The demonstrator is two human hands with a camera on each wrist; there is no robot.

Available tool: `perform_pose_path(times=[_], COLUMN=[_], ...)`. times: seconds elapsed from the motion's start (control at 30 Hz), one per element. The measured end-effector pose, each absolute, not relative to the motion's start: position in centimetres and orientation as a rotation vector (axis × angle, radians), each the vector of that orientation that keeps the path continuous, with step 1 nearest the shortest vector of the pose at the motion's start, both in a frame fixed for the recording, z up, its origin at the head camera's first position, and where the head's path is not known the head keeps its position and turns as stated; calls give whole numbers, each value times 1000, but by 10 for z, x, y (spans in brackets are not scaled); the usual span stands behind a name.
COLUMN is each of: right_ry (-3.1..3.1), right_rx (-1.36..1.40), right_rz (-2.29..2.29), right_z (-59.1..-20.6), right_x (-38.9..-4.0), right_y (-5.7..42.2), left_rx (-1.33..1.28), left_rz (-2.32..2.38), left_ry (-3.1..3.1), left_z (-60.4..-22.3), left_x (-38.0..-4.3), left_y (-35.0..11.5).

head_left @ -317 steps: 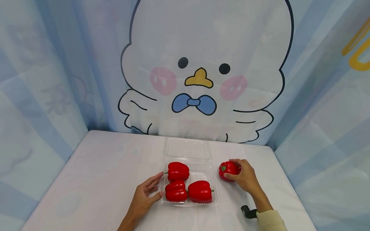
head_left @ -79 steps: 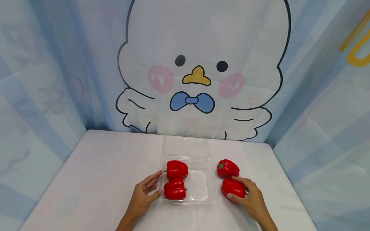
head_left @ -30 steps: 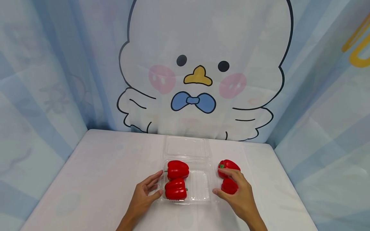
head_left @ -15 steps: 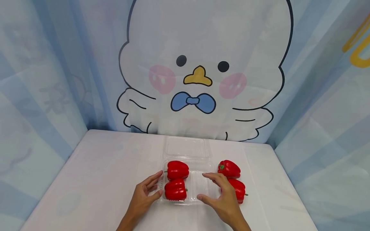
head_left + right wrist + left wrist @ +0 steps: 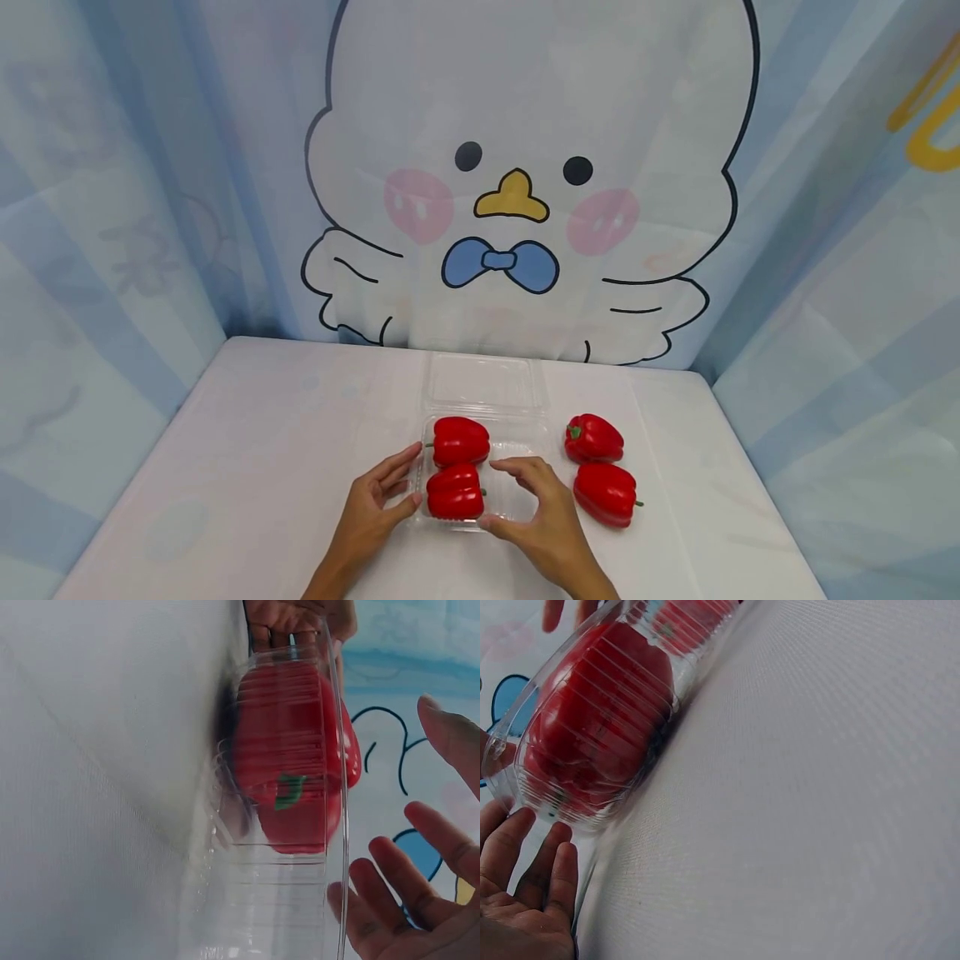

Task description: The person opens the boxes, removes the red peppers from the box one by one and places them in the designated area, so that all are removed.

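Two red bell peppers lie in the left half of a clear plastic clamshell box [image 5: 517,527]: a back pepper [image 5: 461,441] and a front pepper [image 5: 455,492]. My left hand [image 5: 367,512] rests its fingertips and thumb along the box's left side; in the left wrist view its straight fingers [image 5: 504,847] meet the ribbed wall. Over the right half of the box, my right hand [image 5: 543,517] has thumb and fingers spread apart, holding nothing, its fingertips just right of the front pepper. The right wrist view shows these fingers [image 5: 439,844] above the box rim, beside the peppers.
Two more red peppers lie on the white-covered table [image 5: 300,433] right of the box, a far pepper [image 5: 594,438] and a near pepper [image 5: 606,494], close together. The box's clear lid [image 5: 483,382] lies folded back behind it. A printed curtain [image 5: 525,125] hangs behind.
Earlier, three peppers were in the box; the front-right one now lies on the table. My right hand let go of it and moved left over the box. The left hand stayed.
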State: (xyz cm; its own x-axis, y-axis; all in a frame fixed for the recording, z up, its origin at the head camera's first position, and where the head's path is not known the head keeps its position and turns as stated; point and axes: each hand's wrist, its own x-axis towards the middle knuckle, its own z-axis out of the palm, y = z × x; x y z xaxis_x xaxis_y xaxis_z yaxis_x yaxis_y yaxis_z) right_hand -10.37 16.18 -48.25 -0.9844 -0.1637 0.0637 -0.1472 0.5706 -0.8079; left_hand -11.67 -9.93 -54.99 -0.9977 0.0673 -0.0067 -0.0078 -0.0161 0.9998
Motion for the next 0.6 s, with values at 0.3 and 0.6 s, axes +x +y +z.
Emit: perform_pose_path(times=[0.3, 0.6], right_ry=[2684, 2683], right_rx=[-362, -430], right_rz=[-1376, -1352], right_z=[-487, -491], right_x=[-109, -115], right_y=[151, 140], left_rx=[79, 54], left_rz=[2207, 2211], left_ry=[2161, 2149], left_z=[-550, -550], left_x=[-117, -117], left_y=[-98, -99])
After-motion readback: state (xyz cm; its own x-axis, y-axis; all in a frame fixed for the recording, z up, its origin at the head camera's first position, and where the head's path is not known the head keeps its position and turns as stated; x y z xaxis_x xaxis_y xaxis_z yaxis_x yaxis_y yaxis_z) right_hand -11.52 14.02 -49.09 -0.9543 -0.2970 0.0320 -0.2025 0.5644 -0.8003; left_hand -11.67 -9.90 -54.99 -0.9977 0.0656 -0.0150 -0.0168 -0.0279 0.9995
